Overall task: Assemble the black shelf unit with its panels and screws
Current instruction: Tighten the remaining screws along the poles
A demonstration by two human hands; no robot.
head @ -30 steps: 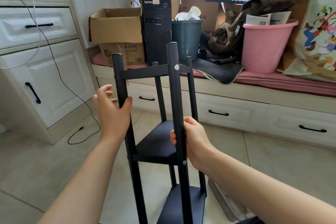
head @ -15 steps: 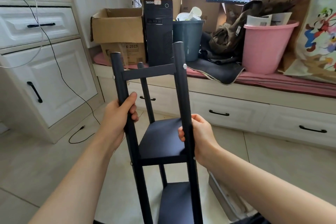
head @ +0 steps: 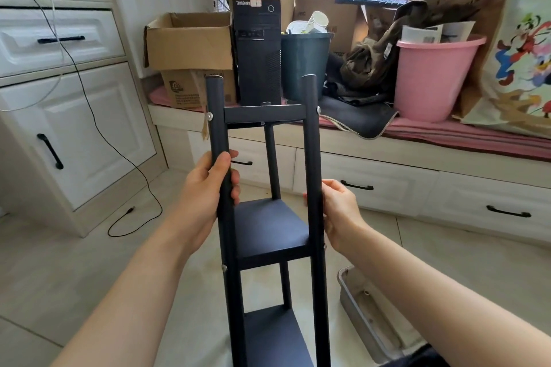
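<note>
The black shelf unit (head: 269,229) stands upright in front of me, with round black posts, a top panel, a middle panel and a lower panel. Silver screw heads show on the front posts at the panel joints. My left hand (head: 208,188) grips the front left post between the top and middle panels. My right hand (head: 338,211) holds the front right post at about the same height; its fingers are mostly hidden behind the post. A third post shows behind, in the middle.
A metal tray (head: 363,310) lies on the tiled floor at the lower right. White cabinets (head: 74,116) stand to the left with a black cable (head: 131,164) trailing to the floor. The window bench behind carries cardboard boxes, a computer tower (head: 258,53), a dark bin and a pink bucket (head: 432,74).
The shelf unit has turned so its two front posts face me squarely. My left hand went from open beside the left post to gripping it.
</note>
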